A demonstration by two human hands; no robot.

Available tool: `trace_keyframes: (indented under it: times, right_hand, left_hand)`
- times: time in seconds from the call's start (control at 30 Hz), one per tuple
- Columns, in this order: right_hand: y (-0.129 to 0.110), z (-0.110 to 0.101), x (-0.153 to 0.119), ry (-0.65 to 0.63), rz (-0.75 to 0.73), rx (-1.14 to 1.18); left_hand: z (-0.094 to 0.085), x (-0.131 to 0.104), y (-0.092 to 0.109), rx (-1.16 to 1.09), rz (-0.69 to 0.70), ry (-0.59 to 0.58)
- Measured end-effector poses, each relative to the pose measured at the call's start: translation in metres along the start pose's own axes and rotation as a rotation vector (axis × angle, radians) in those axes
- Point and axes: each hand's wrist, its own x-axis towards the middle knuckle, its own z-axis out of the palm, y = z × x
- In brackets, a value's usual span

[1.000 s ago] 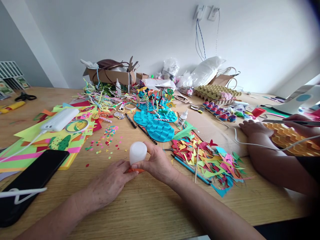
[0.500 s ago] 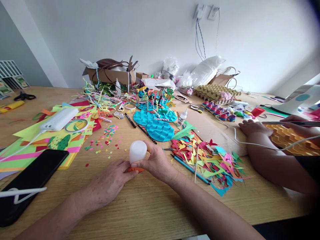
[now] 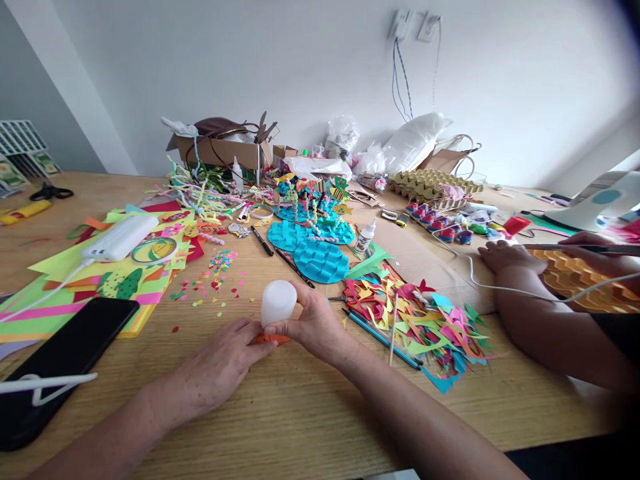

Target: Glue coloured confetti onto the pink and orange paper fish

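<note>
My right hand (image 3: 320, 325) is wrapped round a white plastic glue bottle (image 3: 278, 300), held bottom up with its tip hidden below. Under the bottle lies a small orange paper piece (image 3: 274, 339). The fingers of my left hand (image 3: 227, 357) are closed on that paper's near left side, just above the table. Past my hands sit blue paper-covered rounds (image 3: 320, 260), the rear ones bearing small colourful paper fish and twisted stems. Loose paper confetti (image 3: 220, 263) is scattered to the left of them.
Paper scraps (image 3: 415, 320), blue pencils (image 3: 380, 337) and another glue bottle (image 3: 366, 237) lie to the right. Coloured sheets (image 3: 135, 320), a power bank (image 3: 120, 238) and a black phone (image 3: 65, 367) are at left. A co-worker's arm (image 3: 525, 300) rests at right by orange corrugated material (image 3: 585, 283).
The view has shifted very slightly. Both hands keep the same hold on the bottle and the orange paper, with no other visible movement.
</note>
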Motion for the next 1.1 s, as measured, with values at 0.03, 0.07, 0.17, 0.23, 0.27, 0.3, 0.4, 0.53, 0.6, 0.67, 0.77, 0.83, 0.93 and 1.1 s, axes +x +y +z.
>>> trace_keyframes:
  times: [0.03, 0.07, 0.17, 0.23, 0.27, 0.3, 0.4, 0.53, 0.6, 0.67, 0.77, 0.83, 0.93, 1.1]
  right_hand:
    - [-0.0007, 0.0001, 0.0002, -0.002, 0.004, 0.0]
    - [-0.0013, 0.0004, 0.0003, -0.005, 0.005, 0.0]
    - [-0.0017, 0.0015, 0.0004, -0.001, -0.007, -0.009]
    - [-0.0012, 0.0016, 0.0001, 0.004, -0.023, -0.013]
    - [-0.0009, 0.0013, 0.0, 0.004, -0.025, -0.014]
    - [-0.0006, 0.001, -0.0001, 0.004, -0.024, -0.017]
    - [0.0001, 0.0006, -0.0002, 0.005, -0.015, -0.021]
    - [0.0013, 0.0018, 0.0, -0.006, -0.018, 0.003]
    - [0.0013, 0.0019, 0.0, -0.017, -0.014, 0.01]
    - [0.0009, 0.0013, -0.0002, -0.017, -0.012, 0.001]
    - [0.0, -0.0003, -0.0006, -0.015, -0.023, -0.012]
    - [-0.0004, -0.0008, -0.0007, -0.015, -0.028, -0.008]
    - [-0.0004, -0.0007, -0.0009, -0.02, -0.024, -0.005]
    - [-0.0003, 0.0003, -0.0009, -0.016, -0.011, -0.011]
  left_hand:
    - [0.0005, 0.0, -0.0005, -0.014, -0.006, 0.001]
    - [0.0008, 0.0, -0.0009, -0.02, -0.011, -0.001]
    - [0.0002, -0.0005, -0.0005, 0.003, -0.01, -0.023]
    - [-0.0011, -0.0011, 0.0009, 0.02, -0.007, -0.026]
    - [-0.0018, -0.0014, 0.0018, 0.022, -0.008, -0.022]
    - [-0.0023, -0.0016, 0.0027, 0.022, -0.009, -0.02]
    - [-0.0039, -0.0014, 0.0053, 0.025, -0.015, -0.021]
    - [-0.0058, -0.0001, 0.0077, 0.026, -0.023, -0.012]
    - [-0.0064, 0.0003, 0.0081, 0.016, -0.028, -0.006]
    - [-0.0066, 0.0004, 0.0079, 0.007, -0.028, -0.005]
    - [-0.006, 0.0003, 0.007, 0.006, -0.013, -0.004]
    - [-0.0053, 0.0004, 0.0063, 0.007, -0.01, -0.001]
    - [-0.0042, 0.0005, 0.0053, 0.013, -0.009, -0.009]
    - [-0.0034, -0.0001, 0.0043, -0.022, -0.039, -0.027]
